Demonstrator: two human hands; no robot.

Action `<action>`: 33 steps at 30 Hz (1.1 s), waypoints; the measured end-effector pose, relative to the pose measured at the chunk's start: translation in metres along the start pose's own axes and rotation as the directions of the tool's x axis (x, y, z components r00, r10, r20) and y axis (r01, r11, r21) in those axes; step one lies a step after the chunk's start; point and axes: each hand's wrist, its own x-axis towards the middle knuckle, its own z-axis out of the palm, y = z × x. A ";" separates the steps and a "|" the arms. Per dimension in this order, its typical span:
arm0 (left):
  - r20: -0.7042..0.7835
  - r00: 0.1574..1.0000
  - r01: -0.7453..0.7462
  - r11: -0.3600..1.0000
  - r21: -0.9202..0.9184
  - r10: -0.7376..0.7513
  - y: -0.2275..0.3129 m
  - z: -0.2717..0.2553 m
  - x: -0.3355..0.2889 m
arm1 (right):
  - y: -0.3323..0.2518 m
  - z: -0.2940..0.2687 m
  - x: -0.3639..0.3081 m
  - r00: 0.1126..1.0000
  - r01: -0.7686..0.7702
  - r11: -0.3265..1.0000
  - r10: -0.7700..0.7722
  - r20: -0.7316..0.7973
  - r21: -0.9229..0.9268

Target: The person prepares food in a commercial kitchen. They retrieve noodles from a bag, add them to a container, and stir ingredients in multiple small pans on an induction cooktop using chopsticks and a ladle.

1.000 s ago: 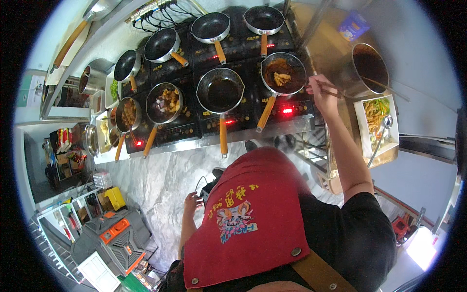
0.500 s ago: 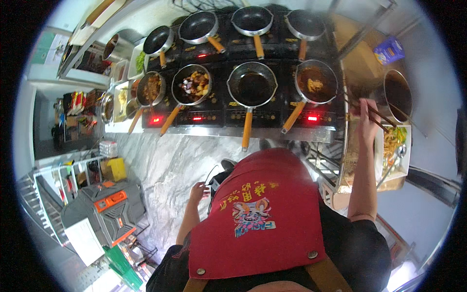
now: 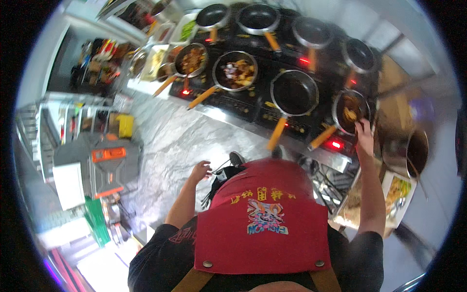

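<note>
My right hand [image 3: 364, 137] is closed at the right rim of a frying pan [image 3: 339, 123] that holds brown sauce and a pale lump [image 3: 349, 114]. The chopsticks seen in this hand half a second ago barely show now against the dark pan. To the left, a frying pan [image 3: 294, 92] has a dark bottom with no food visible. Further left, a pan of mixed chunks [image 3: 236, 73] and a pan of brown food [image 3: 191, 59] stand on the cooktops. My left hand [image 3: 200, 170] hangs over the floor beside my red apron, holding nothing, its fingers apart.
Several more frying pans, one of them at the back [image 3: 259, 18], stand in a far row. A metal pot [image 3: 417, 151] and a white tray of food [image 3: 396, 197] are on the right. Food containers [image 3: 156, 63] line the left end. A grey and orange case [image 3: 109, 163] stands at lower left.
My view has turned, so the cooktops now slant down to the right. My right hand has moved from above the food tray to the sauce pan. The left hand still hangs at my side.
</note>
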 end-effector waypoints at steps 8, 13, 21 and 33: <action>-0.105 0.991 -0.089 0.996 -0.011 0.088 -0.004 -0.074 -0.003 | -0.024 0.015 0.028 0.933 -0.197 0.980 0.187 0.306 0.000; -0.146 0.882 -0.331 0.811 0.483 0.447 0.103 -0.138 0.044 | -0.066 -0.017 0.049 0.965 -0.245 0.962 0.254 -0.065 0.118; 0.183 0.828 -0.438 0.407 0.802 0.530 0.254 -0.150 0.128 | -0.287 -0.066 0.116 0.979 -0.110 0.986 0.129 -0.159 0.124; 0.034 0.415 -0.859 0.379 0.344 0.909 0.268 -0.289 0.143 | -0.647 0.058 0.403 0.885 0.251 0.837 -0.402 0.236 0.486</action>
